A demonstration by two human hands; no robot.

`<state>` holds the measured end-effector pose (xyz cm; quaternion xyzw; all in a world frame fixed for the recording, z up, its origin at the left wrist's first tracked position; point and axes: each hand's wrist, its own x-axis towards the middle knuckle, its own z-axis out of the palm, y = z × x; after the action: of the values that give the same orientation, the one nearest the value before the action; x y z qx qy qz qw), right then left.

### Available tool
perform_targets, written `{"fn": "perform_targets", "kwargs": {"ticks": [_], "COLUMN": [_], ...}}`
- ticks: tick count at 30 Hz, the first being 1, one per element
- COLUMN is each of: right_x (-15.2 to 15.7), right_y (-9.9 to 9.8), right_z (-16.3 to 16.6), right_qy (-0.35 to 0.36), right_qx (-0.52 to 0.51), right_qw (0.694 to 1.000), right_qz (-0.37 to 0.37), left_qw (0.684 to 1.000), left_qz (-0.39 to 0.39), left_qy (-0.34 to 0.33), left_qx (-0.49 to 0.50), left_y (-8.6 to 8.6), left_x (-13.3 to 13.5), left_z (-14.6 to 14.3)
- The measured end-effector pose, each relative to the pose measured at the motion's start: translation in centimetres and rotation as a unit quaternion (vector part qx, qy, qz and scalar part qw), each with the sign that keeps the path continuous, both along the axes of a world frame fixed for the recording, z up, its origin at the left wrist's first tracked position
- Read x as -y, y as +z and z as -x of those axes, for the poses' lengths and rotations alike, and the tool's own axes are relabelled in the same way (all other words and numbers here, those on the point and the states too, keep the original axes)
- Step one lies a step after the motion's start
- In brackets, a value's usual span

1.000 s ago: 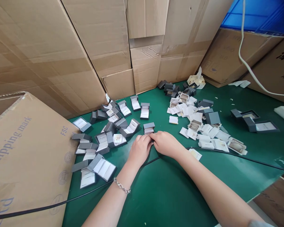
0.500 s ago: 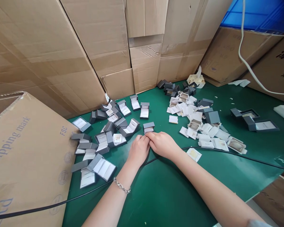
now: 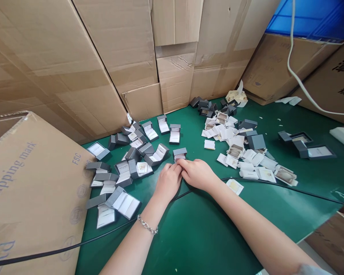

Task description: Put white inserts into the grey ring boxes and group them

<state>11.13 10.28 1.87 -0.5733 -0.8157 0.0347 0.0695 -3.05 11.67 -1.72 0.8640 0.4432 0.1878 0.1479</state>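
1. Head view: your left hand (image 3: pixel 168 182) and right hand (image 3: pixel 199 173) meet at mid-worktop (image 3: pixel 206 236), fingertips touching at the near side of a small grey box (image 3: pixel 179 153).
2. The box stands open, its lid up and its pale lining showing. It sits between the heap of open boxes (image 3: pixel 132 160) toward the left edge and the spread of white cards (image 3: pixel 240 152) toward the right.
3. Your fingers are curled and pressed together over something at the box's front. What they pinch is hidden under them, so you cannot tell from here.
4. Against the pictures of a second ago, little has moved. Both hands have crept slightly closer to the box, and the right fingertips now overlap its front edge.
5. My reading: you are still fitting or seating something at this box, and it is not yet done.
6. A single card (image 3: pixel 234 186) lies just right of your right wrist, beside the black cable (image 3: pixel 275 185) crossing the worktop.
7. Cartons (image 3: pixel 126 57) wall the far edge.
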Motion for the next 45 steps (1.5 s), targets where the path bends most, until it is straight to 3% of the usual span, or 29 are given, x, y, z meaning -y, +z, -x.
{"fn": "perform_targets", "kwargs": {"ticks": [13, 19, 22, 24, 28, 33, 39, 45], "right_x": [-0.2, -0.5, -0.6, -0.8, -2.2, -4.0, -4.5, -4.8], "right_y": [-0.2, -0.5, -0.4, -0.4, -0.9, -2.3, -2.7, -3.1], "right_z": [-0.6, -1.3, -2.0, -2.9, -6.0, -8.7, -8.5, -8.6], "right_qy": [-0.002, -0.019, -0.021, -0.045, -0.18, -0.29, -0.291, -0.293], "right_qx": [-0.032, -0.028, -0.072, -0.118, -0.143, -0.07, 0.008, 0.031], "right_qw": [0.999, 0.999, 0.995, 0.985, 0.956, 0.948, 0.956, 0.956], "right_qz": [0.018, -0.007, -0.064, -0.121, -0.184, -0.107, -0.018, -0.019], "left_qw": [1.0, 1.0, 1.0, 0.999, 0.997, 0.991, 0.985, 0.98], "left_qz": [-0.011, -0.015, -0.015, -0.018, -0.023, 0.003, 0.038, 0.055], "left_qy": [-0.002, -0.004, -0.011, -0.012, 0.008, 0.042, 0.051, 0.048], "left_qx": [-0.004, 0.01, 0.022, 0.038, 0.08, 0.125, 0.161, 0.187], "left_y": [-0.4, -0.5, -0.5, -0.5, -0.5, -0.2, 0.1, 0.0], "left_x": [-0.2, -0.3, -0.2, -0.1, 0.0, 0.2, 0.3, 0.2], "left_z": [0.0, 0.0, -0.1, -0.1, -0.1, -0.1, -0.2, -0.2]}}
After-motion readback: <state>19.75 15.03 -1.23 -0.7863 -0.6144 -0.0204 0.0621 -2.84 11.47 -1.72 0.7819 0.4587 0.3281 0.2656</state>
